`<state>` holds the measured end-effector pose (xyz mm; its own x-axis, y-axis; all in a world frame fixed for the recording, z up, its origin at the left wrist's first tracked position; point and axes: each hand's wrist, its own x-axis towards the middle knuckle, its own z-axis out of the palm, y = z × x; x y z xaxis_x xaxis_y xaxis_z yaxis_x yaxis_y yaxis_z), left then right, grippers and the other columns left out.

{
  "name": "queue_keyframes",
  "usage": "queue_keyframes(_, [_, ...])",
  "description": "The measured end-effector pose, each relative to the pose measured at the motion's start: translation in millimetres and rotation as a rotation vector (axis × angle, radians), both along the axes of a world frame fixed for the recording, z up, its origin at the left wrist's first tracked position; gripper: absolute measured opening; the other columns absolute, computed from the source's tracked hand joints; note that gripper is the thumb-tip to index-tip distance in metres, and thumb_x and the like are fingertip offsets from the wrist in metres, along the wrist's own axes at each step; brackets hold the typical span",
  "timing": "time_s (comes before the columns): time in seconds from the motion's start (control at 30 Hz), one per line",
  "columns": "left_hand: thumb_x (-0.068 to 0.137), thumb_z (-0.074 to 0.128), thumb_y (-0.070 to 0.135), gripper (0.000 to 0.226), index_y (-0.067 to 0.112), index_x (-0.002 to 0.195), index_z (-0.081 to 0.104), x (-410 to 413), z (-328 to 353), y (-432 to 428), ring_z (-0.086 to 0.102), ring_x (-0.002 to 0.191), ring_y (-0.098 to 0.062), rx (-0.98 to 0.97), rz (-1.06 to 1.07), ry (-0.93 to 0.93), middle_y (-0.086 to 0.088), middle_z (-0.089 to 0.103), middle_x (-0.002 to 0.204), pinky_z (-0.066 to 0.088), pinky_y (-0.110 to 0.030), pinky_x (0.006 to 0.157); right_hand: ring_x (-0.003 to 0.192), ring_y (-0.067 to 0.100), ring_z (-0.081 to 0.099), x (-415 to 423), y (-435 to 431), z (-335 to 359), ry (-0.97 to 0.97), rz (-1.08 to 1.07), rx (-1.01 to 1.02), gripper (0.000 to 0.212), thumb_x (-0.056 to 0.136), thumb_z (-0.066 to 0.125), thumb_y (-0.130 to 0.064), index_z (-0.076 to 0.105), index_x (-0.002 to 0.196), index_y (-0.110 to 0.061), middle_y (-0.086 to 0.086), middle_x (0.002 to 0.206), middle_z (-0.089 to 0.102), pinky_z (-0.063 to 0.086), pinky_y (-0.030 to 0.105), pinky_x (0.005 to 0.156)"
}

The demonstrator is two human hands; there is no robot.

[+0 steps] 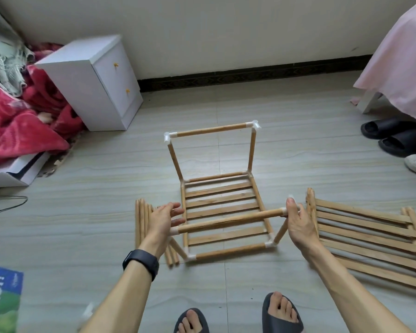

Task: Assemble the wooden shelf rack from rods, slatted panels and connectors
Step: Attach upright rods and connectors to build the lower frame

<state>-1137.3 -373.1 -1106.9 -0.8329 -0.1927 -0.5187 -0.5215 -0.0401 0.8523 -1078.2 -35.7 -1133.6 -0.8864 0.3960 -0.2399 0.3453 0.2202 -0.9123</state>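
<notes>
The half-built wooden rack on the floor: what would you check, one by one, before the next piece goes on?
1. Right hand grips the front top rod at its right end: ok.
2. Left hand grips the left end: not ok, fingers straight.
3. Front uprights vertical: not ok, both lean.
4. Back top rod sits in both corner connectors: ok.
5. Joints pushed fully home: cannot tell.
6. Spare rods and slatted panels lie close by: ok.
</notes>
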Motion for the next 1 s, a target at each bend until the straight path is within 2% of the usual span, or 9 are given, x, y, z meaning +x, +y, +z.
queue_keyframes(0.13, [0.106, 0.042, 0.013, 0.026, 0.022, 0.107, 0.066, -14.0, -3.3, -0.2, 0.072, 0.084, -0.022, -0.104, 0.015, 0.037, -0.002, 0.072, 0.107, 0.053, -0.033, 0.070, 0.082, 0.007, 0.050, 2.1, -11.5, 2.8, -0.016, -0.006, 0.018, 0.048, 0.103, 0.031, -0.062, 0.053, 0.087, -0.022, -0.004, 0.088, 0.053, 0.037, 0.026, 0.069])
queue_keyframes(0.27, [0.103, 0.033, 0.002, 0.040, 0.023, 0.105, 0.068, -22.9, -4.3, -1.3, 0.074, 0.084, -0.023, -0.175, -0.034, 0.045, -0.003, 0.070, 0.108, 0.057, -0.043, 0.087, 0.087, 0.006, 0.052, 3.5, -17.6, 3.8, -0.005, 0.021, 0.068, 0.043, 0.105, 0.028, -0.058, 0.048, 0.087, -0.024, -0.002, 0.095, 0.056, 0.036, 0.022, 0.069])
queue_keyframes(0.37, [0.100, 0.030, -0.002, 0.043, 0.021, 0.099, 0.066, -25.5, 1.2, 2.6, 0.075, 0.077, -0.025, -0.229, -0.029, 0.035, -0.004, 0.068, 0.105, 0.059, -0.038, 0.074, 0.097, 0.015, 0.056, 2.5, -15.9, 3.6, -0.002, 0.031, 0.053, 0.052, 0.102, 0.028, -0.063, 0.055, 0.097, -0.019, 0.003, 0.101, 0.061, 0.037, 0.032, 0.078])
queue_keyframes(0.47, [0.101, 0.038, 0.003, 0.033, 0.021, 0.097, 0.065, -18.1, 5.9, 6.6, 0.074, 0.072, -0.021, -0.355, -0.049, 0.040, -0.003, 0.069, 0.100, 0.054, -0.028, 0.059, 0.099, 0.019, 0.053, 7.6, -11.2, -1.8, 0.013, 0.041, 0.027, 0.058, 0.096, 0.026, -0.072, 0.054, 0.092, -0.020, 0.000, 0.098, 0.056, 0.037, 0.039, 0.088])
queue_keyframes(0.57, [0.100, 0.044, 0.021, 0.019, 0.025, 0.097, 0.063, -1.6, 7.9, 8.0, 0.062, 0.078, -0.011, -0.697, -0.173, 0.186, 0.002, 0.065, 0.093, 0.051, -0.029, 0.062, 0.101, 0.018, 0.046, 13.1, -11.1, -0.1, -0.003, 0.087, 0.072, 0.070, 0.091, 0.023, -0.083, 0.050, 0.099, -0.019, -0.006, 0.101, 0.048, 0.038, 0.041, 0.091])
queue_keyframes(0.67, [0.101, 0.044, 0.034, 0.018, 0.028, 0.095, 0.060, 6.1, 14.6, 8.1, 0.046, 0.083, -0.009, -1.165, -0.371, 0.470, 0.009, 0.057, 0.088, 0.030, -0.030, 0.072, 0.131, 0.029, 0.043, 8.4, -13.9, 11.2, 0.032, -0.011, 0.369, 0.061, 0.099, 0.043, -0.060, 0.048, 0.132, -0.009, 0.012, 0.141, 0.047, 0.039, 0.045, 0.103])
queue_keyframes(0.77, [0.102, 0.037, 0.045, 0.032, 0.029, 0.089, 0.061, 2.9, 21.2, 10.9, 0.051, 0.084, -0.012, -1.303, -0.588, 0.507, 0.012, 0.059, 0.086, 0.028, -0.033, 0.076, 0.139, 0.032, 0.039, -6.9, -20.5, 38.8, 0.209, 0.027, 0.694, 0.050, 0.097, 0.057, -0.041, 0.051, 0.137, -0.010, 0.014, 0.147, 0.049, 0.033, 0.055, 0.114])
queue_keyframes(0.87, [0.100, 0.030, 0.052, 0.049, 0.023, 0.070, 0.056, -6.4, 21.5, 10.9, 0.048, 0.062, -0.011, -1.224, -0.748, 0.305, 0.009, 0.054, 0.062, 0.045, -0.037, 0.068, 0.150, 0.024, 0.024, -34.3, -24.4, 59.5, 0.218, 0.172, 0.883, 0.058, 0.094, 0.041, -0.056, 0.057, 0.136, -0.019, 0.007, 0.155, 0.044, 0.024, 0.052, 0.118])
queue_keyframes(1.0, [0.096, 0.032, 0.048, 0.045, 0.023, 0.072, 0.061, -18.7, 25.3, 11.4, 0.047, 0.057, -0.010, -1.275, -0.920, 0.201, 0.007, 0.053, 0.061, 0.046, -0.030, 0.061, 0.156, 0.017, -0.005, -56.4, -20.0, 48.7, 0.014, 0.339, 0.988, 0.069, 0.095, 0.014, -0.065, 0.046, 0.146, -0.032, 0.002, 0.167, 0.023, 0.001, 0.053, 0.123])
